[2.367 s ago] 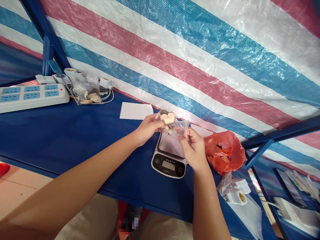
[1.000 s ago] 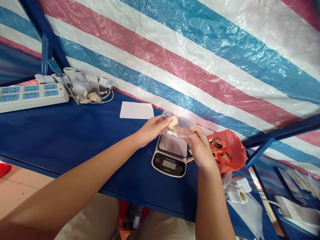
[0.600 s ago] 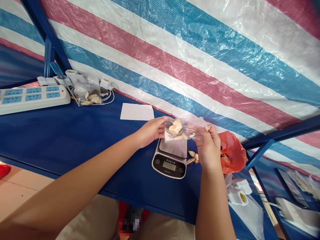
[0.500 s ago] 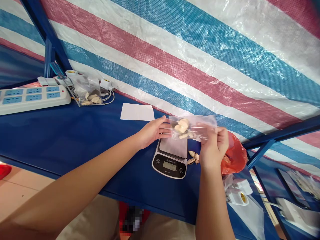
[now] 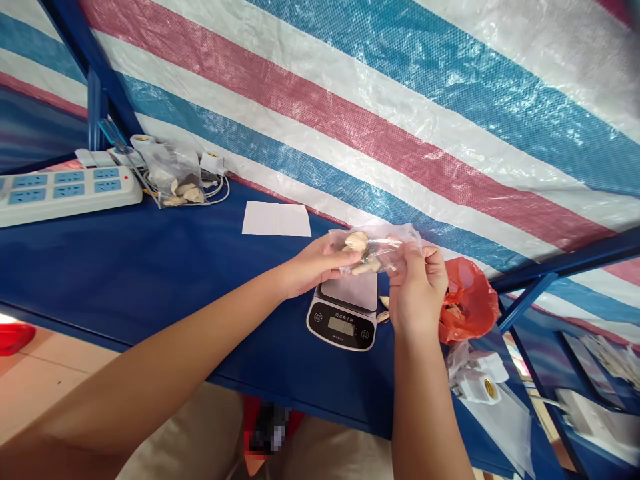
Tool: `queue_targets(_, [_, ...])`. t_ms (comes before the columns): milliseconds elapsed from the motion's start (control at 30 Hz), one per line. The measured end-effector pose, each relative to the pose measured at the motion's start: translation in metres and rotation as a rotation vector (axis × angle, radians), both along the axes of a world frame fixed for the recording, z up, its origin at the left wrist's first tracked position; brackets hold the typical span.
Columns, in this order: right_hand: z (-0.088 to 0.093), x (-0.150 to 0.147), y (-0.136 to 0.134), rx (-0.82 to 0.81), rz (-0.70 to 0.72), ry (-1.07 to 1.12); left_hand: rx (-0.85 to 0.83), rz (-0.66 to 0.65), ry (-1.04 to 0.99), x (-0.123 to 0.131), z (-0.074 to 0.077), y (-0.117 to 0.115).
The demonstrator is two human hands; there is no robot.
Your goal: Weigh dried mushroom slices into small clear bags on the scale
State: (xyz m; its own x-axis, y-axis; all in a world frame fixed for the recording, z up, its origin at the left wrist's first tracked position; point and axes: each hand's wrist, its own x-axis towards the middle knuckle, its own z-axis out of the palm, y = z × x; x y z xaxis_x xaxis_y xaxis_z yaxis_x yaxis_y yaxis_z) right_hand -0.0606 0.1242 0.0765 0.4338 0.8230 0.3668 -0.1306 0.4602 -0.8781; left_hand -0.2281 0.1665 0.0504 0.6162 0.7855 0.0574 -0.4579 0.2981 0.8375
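Both hands hold a clear plastic bag with pale dried slices inside, perhaps mushroom. The bag hangs level above the far part of a digital kitchen scale. My left hand grips the filled end, its thumb pressed on the front. My right hand pinches the other end, fingers closed on the plastic. A few loose dried slices lie on the table just right of the scale, partly hidden behind my right hand. The scale's display is lit, but its digits are too faint to read.
A red plastic bag stands open at the right, beside white lamp sockets and flat clear bags. White paper lies behind. At left are a power strip and another bag of slices. Striped sheeting forms the back.
My left hand has closed on the filled end of the bag, where its fingers were outstretched beside it. The bag and my right hand have shifted slightly left.
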Motion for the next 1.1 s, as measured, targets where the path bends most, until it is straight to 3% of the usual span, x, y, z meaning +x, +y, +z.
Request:
queue_targets(267, [-0.007, 0.005, 0.006, -0.139, 0.048, 0.033, -0.142, 0.080, -0.010, 0.004, 0.002, -0.001])
queue_targets(367, [-0.011, 0.008, 0.009, -0.156, 0.002, 0.000, -0.177, 0.123, -0.056, 0.004, 0.003, -0.001])
queue_targets(467, [-0.011, 0.011, 0.010, -0.181, -0.035, -0.015, -0.158, 0.142, -0.054, 0.003, 0.002, 0.000])
queue_targets(533, [-0.010, 0.013, 0.009, -0.266, 0.040, 0.001, -0.115, 0.131, -0.023, 0.003, 0.001, 0.000])
queue_targets(667, [-0.008, 0.021, 0.008, -0.441, 0.237, 0.013, -0.034, 0.149, 0.109, 0.004, 0.001, -0.001])
queue_targets(900, [-0.009, 0.033, 0.009, -0.531, 0.107, -0.169, 0.117, 0.340, 0.452, 0.000, -0.007, 0.008])
queue_targets(1100, [-0.017, 0.050, 0.008, -0.724, -0.009, -0.537, 0.450, 0.517, 0.854, -0.019, -0.018, 0.024])
